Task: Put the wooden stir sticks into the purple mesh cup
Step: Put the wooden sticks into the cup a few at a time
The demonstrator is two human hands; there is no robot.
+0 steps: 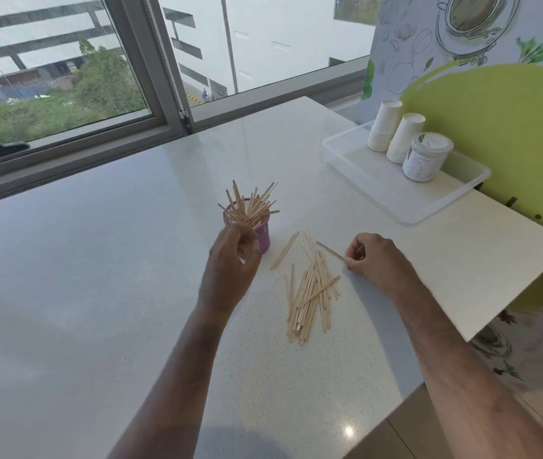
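Nearby, jar label unreadable, left hand gripping sticks at purple cup, right hand pinching one stick.

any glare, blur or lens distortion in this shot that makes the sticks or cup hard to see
Head view: wide-angle bending curves the window frame and table edges; a small glare spot sits on the table's near edge. The left hand looks slightly motion-blurred and covers part of the purple mesh cup. The loose stir sticks read sharp, in soft daylight with faint shadows.

A single head-worn camera looks forward and down, close over the table, facing the window beyond.
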